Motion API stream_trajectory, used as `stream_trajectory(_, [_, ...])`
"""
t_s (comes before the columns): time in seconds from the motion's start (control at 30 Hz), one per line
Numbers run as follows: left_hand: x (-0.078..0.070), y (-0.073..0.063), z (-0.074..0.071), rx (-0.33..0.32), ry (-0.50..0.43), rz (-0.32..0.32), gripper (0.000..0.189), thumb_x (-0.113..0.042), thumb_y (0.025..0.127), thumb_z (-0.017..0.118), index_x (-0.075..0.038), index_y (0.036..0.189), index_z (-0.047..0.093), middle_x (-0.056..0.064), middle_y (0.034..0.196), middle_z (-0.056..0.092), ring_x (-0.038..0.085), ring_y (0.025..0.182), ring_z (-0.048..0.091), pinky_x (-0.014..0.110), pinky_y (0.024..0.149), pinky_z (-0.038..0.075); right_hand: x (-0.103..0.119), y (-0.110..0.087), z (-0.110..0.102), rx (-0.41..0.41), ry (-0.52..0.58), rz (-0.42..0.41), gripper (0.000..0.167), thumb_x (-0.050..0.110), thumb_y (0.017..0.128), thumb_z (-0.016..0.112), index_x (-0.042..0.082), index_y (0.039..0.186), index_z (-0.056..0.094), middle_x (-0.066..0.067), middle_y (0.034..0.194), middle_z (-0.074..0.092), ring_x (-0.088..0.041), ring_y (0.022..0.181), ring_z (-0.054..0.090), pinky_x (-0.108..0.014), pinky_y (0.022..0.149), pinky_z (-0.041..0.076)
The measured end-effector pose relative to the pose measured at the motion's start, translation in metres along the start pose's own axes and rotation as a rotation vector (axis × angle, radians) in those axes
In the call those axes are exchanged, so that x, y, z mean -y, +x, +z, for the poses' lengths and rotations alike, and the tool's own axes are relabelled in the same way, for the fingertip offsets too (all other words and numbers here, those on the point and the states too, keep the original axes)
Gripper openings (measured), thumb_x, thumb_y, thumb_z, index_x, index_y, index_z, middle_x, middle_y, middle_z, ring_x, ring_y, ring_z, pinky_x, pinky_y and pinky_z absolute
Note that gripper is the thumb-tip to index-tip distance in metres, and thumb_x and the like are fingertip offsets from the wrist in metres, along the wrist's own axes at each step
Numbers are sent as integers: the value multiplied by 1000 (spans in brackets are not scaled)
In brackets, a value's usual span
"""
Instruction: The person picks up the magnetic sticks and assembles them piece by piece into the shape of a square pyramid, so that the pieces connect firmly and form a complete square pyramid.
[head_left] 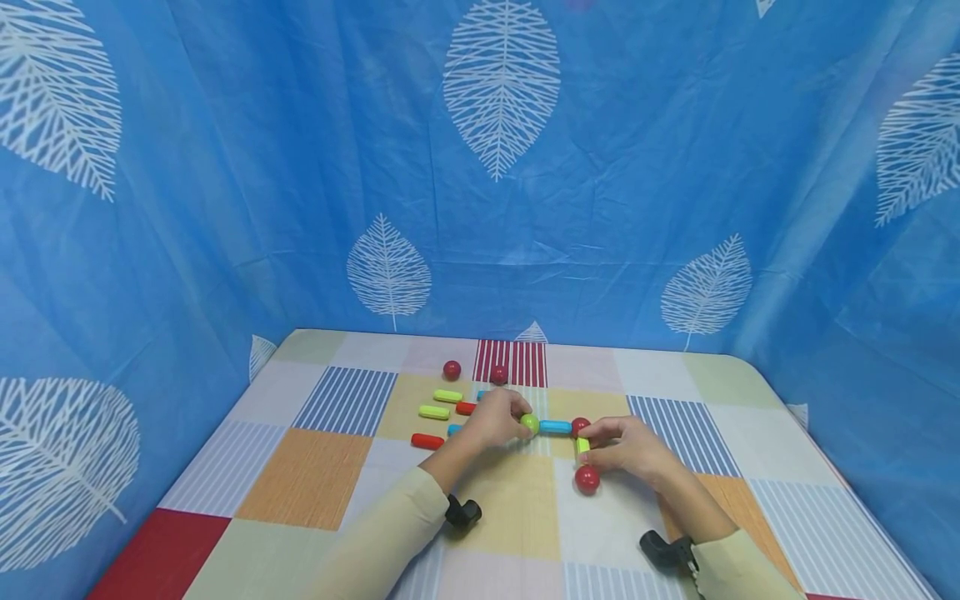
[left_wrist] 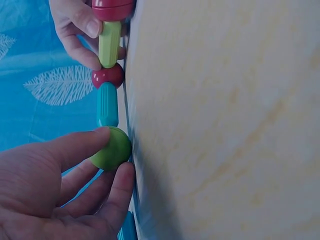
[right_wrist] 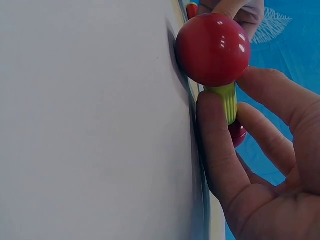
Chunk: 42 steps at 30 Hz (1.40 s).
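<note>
My left hand (head_left: pixel 497 417) pinches a green ball (left_wrist: pixel 112 150) between thumb and fingers, close over the tablecloth. From that ball a blue rod (head_left: pixel 556 427) runs right to a red ball (left_wrist: pixel 107 76). A yellow-green rod (left_wrist: pixel 109 44) comes off this red ball toward me, with another red ball (right_wrist: pixel 213 49) at its near end. My right hand (head_left: pixel 630 446) grips the yellow-green rod, thumb and fingers on either side, fingertips right by the balls. Together the pieces form an L shape.
Left of my left hand lie loose yellow-green rods (head_left: pixel 434 412), red rods (head_left: pixel 427 442) and blue rods, some partly hidden by that hand. Two red balls (head_left: pixel 452 370) sit farther back. A patchwork cloth (head_left: pixel 300 483) covers the table, and a blue leaf-patterned curtain (head_left: pixel 600 208) surrounds it.
</note>
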<state>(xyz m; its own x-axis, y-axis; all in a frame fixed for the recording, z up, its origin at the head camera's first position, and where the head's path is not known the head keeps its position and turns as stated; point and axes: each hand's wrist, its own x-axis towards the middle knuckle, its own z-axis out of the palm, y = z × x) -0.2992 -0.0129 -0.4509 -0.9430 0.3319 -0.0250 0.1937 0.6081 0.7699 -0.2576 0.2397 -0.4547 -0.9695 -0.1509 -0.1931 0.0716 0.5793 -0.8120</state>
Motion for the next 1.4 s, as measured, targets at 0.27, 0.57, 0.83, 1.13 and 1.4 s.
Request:
stream_trajectory(0.27, [1,-3,1,-7,-7,-41,33,-10,84,85,-6,114,72,5,104,74,14,89,64,32,85,59,3,1,-6,35,46,8,37,22,81,87,10,113,76,-12,112,69,-21,89,68,-33,77,60])
stream_trajectory(0.57, [0,-25,-5,-39,36,-40,31,-7,85,82,-1,113,71,7,99,70,17,88,61,34,81,57,3,17,-18,7,-89,-210,22,7,95,67,12,115,76,-9,112,72,-25,101,66,-36,83,56])
stream_trajectory(0.83, [-4,-52,-4,2,49,-38,21,-10,86,81,-4,104,71,2,90,66,15,78,57,28,72,55,-1,25,-19,161,-103,-288,32,-1,96,58,10,121,74,-12,124,71,-24,112,63,-32,93,54])
stream_trajectory(1.13, [-13,-75,1,147,25,20,17,-11,85,83,-6,98,74,-5,81,65,10,74,57,23,69,51,-2,12,-20,184,-139,-299,27,9,94,70,10,121,75,-12,115,73,-21,101,66,-25,80,55])
stream_trajectory(1.4, [-21,-86,8,225,26,14,24,-17,82,86,-6,100,73,-6,77,64,8,66,56,22,58,48,0,-7,-9,199,-99,-310,27,13,90,76,7,116,74,-9,106,76,-17,92,67,-24,76,54])
